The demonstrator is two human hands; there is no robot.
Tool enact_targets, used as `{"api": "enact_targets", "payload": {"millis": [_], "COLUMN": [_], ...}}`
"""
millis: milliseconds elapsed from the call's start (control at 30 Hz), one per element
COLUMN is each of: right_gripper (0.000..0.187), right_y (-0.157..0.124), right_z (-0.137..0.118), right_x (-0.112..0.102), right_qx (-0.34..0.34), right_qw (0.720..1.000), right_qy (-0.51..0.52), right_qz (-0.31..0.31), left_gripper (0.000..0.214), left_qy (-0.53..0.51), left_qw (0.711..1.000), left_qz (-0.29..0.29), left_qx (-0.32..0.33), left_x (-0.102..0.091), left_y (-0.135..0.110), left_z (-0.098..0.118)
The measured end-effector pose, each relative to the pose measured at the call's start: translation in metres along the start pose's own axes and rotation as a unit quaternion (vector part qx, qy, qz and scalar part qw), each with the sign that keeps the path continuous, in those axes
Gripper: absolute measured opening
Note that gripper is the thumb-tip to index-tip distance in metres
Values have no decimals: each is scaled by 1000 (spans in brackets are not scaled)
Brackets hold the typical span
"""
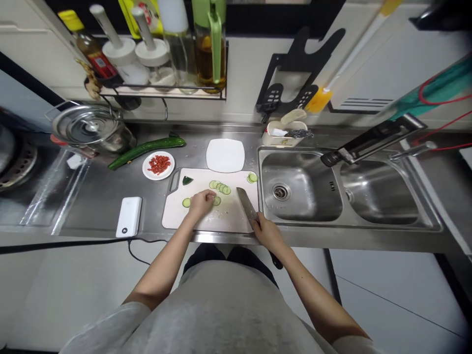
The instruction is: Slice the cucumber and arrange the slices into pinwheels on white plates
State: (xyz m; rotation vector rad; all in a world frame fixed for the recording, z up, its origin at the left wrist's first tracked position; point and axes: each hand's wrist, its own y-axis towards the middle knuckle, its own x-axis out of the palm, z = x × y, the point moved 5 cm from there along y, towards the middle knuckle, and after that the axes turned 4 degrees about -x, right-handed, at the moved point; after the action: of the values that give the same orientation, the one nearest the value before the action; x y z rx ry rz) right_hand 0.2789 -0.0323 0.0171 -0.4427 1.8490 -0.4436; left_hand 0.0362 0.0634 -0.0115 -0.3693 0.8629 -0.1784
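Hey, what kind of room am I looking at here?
Most likely a kitchen: there's a double sink set into a metal counter, a cutting board with cucumber slices, and a rack of bottles and jars on the wall.

No text can be read; the red label [102, 65] on the yellow-capped bottle [85, 44] is too blurred.

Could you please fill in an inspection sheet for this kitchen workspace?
Surface: steel counter, pale cutting board on it.
Job's things: cucumber slices on the board; knife in hand.
Clutter: white boxlike device, dish of red pieces, square plate, whole cucumber.
Hands: left hand beside a slice, contact unclear; right hand grips the knife.
Cables: black cable along the counter's front edge.
Surroundings: double sink at right, lidded pot at left.
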Motion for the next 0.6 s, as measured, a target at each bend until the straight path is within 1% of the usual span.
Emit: {"api": "enact_targets", "payload": {"millis": [67,133,233,333,433,600], "right_gripper": [29,27,25,25,26,30], "right_y": [1,1,1,2,4,9], "right_z": [-11,-26,-49,-68,-81,-90], "right_x": [0,1,4,9,13,17], "right_qx": [-18,-47,-88,-109,-116,-121], "right_qw": [1000,998,992,987,985,980], "right_qy": [-18,-39,-75,-100,-109,-126], "right_qz": [-17,-32,-49,-63,-73,-95], "left_gripper": [26,26,25,25,25,23], "left_qy": [15,42,89,116,122,120], "left_qw": [1000,999,995,992,990,991], "left_qz": [5,15,31,55,65,58], "left_qx": [-25,-30,-16,-14,-24,-22], "left_x": [-9,-16,-20,-21,-22,-20], "left_y": [-4,-7,-9,-10,-12,-13], "left_z": [-14,-21,-24,-28,-34,-37]}}
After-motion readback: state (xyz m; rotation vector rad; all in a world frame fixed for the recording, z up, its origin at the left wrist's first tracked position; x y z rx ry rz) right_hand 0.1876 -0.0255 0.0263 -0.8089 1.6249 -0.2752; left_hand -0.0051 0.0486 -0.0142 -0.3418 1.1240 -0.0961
